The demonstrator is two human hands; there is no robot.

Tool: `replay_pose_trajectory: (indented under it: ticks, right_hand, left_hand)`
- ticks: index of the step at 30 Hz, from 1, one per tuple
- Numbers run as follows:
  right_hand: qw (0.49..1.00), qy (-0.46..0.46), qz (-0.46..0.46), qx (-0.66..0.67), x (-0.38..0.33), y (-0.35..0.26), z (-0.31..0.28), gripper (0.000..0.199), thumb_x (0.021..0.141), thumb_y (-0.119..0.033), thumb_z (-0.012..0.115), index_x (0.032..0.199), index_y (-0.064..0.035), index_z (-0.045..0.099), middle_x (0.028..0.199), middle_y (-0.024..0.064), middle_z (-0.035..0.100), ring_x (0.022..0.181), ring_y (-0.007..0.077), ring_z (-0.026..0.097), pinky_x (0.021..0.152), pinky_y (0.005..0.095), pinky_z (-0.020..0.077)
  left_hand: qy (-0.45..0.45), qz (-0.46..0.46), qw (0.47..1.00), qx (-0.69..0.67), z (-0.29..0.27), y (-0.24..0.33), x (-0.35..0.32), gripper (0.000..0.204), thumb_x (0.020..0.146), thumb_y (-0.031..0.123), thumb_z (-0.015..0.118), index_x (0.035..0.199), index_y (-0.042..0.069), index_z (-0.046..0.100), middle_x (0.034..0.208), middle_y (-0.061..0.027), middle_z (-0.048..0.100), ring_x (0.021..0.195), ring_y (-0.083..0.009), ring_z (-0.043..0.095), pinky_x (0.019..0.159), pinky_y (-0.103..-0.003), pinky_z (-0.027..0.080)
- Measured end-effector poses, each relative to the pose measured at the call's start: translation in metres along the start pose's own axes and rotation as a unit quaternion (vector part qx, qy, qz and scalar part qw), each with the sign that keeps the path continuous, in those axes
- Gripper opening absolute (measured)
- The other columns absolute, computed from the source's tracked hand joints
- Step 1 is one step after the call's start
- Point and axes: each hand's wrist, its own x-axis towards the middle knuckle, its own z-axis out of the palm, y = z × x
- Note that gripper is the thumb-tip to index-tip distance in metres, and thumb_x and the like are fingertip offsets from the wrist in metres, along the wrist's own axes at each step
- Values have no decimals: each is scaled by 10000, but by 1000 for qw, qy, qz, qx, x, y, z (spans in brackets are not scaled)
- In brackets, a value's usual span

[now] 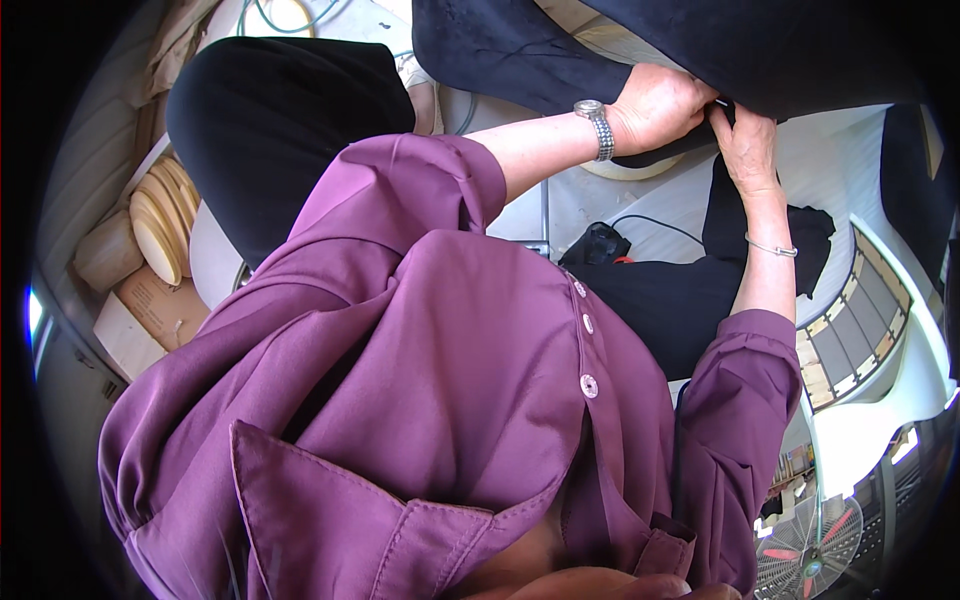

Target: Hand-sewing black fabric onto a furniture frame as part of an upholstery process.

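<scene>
Black cloth (800,50) spreads across the top of the head view, with its edge where my hands meet. My left hand (660,106), with a metal watch (594,126) on its wrist, has its fingers curled in against the cloth. Close beside it, my right hand (748,150) pinches at the same spot with thumb and fingers together. A bracelet (772,246) circles that forearm. Something small and bright shows between the fingertips, too small to name. The cloth hides part of the left fingertips.
A stack of round wooden discs (160,222) and a cardboard box (160,305) stand at the left. A white chair (870,430) is at the right, with a fan (810,550) beyond it. A black device with a cord (597,245) lies on the floor below my hands.
</scene>
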Motion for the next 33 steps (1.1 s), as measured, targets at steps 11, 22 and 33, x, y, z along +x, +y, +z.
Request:
replay_pose_trajectory:
  ticks: [11,22,33]
  right_hand:
    - [997,46,-46,41,-11,-1,-7,347,843,-30,757,1186,-47,708,1137,162,723,1070,378,668,964,448,507]
    - [993,21,-109,43,-3,11,-15,212,877,-95,702,1085,-133,714,982,68,723,967,324,666,865,443,518]
    - [996,-38,-69,33,-1,-4,-30,108,923,-114,665,1015,-130,719,1019,52,741,940,324,686,833,428,537]
  left_hand:
    - [11,43,999,7,1,1,-2,147,821,155,690,967,140,704,795,-78,715,719,-304,712,589,-412,553]
    - [-16,60,996,69,-4,4,-1,91,881,200,640,919,136,692,781,-62,716,718,-283,724,585,-409,567]
    - [-113,-40,990,-70,-62,10,-54,330,914,173,610,1232,84,625,744,-192,688,710,-368,702,684,-450,564]
